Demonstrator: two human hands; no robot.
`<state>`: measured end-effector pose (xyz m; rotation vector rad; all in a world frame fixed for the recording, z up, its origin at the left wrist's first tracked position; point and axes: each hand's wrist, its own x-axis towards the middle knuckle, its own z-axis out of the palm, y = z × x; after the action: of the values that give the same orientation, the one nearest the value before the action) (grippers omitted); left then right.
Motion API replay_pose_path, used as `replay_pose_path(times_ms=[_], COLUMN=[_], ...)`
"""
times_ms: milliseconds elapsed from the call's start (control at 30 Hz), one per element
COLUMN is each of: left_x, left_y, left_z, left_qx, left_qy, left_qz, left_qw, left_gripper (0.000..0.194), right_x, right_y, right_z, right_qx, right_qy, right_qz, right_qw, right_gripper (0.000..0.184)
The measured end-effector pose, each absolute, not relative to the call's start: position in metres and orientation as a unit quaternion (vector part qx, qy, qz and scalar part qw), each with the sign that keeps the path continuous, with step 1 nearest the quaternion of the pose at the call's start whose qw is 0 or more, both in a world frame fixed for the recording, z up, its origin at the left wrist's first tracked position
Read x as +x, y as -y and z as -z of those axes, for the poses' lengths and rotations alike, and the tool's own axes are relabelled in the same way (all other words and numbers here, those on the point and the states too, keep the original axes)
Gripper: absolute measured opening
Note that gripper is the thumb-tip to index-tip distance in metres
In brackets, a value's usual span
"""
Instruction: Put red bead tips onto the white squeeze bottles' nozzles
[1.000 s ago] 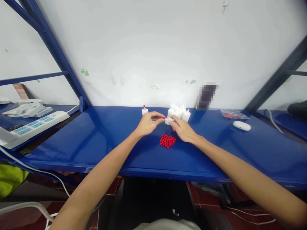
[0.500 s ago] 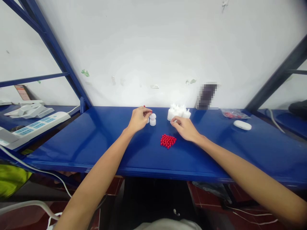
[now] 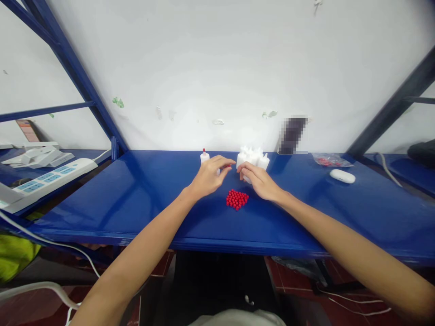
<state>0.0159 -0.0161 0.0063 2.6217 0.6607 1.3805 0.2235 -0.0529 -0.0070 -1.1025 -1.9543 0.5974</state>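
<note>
My left hand (image 3: 209,175) hovers over the blue shelf (image 3: 136,199) with its fingers stretched out to the right, holding nothing. A small white bottle with a red cap (image 3: 204,156) stands just behind it; a second one is mostly hidden by the fingers. My right hand (image 3: 260,181) is curled round a small white bottle (image 3: 247,179), fingertips nearly meeting those of the left. A cluster of uncapped white bottles (image 3: 253,157) stands right behind the right hand. A pile of small red caps (image 3: 237,199) lies in front of both hands.
A white oval case (image 3: 342,175) and a clear bag with red pieces (image 3: 331,160) lie at the right. A white power strip (image 3: 47,176) and boxes rest on the left shelf. Blue frame struts rise on both sides. Cables hang below left.
My left hand set a capped bottle down beside the first one at the back left, then swung back to the middle. My right hand took a white bottle from the cluster.
</note>
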Motion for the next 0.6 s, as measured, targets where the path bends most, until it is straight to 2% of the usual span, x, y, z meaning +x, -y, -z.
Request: replay_pose_path(times_ms=[167,267,367,600], left_x=[0.033,0.038,0.039,0.041], left_y=[0.032,0.036,0.037,0.035], left_z=[0.0,0.002,0.003,0.008], left_qx=[0.874,0.868,0.869,0.866], left_qy=[-0.172,-0.179,-0.174,-0.182], left_qz=[-0.448,-0.456,-0.456,-0.451], left_qw=[0.074,0.078,0.077,0.114], left_gripper=[0.022,0.02,0.02,0.027], right_x=[0.22,0.22,0.22,0.213], right_y=[0.057,0.059,0.06,0.06], right_z=[0.006,0.007,0.008,0.009], right_qx=[-0.379,-0.354,-0.342,-0.355], right_qy=[0.757,0.747,0.751,0.724], right_qz=[-0.326,-0.364,-0.365,-0.384], right_qw=[0.421,0.428,0.43,0.45], right_gripper=[0.022,0.028,0.031,0.018])
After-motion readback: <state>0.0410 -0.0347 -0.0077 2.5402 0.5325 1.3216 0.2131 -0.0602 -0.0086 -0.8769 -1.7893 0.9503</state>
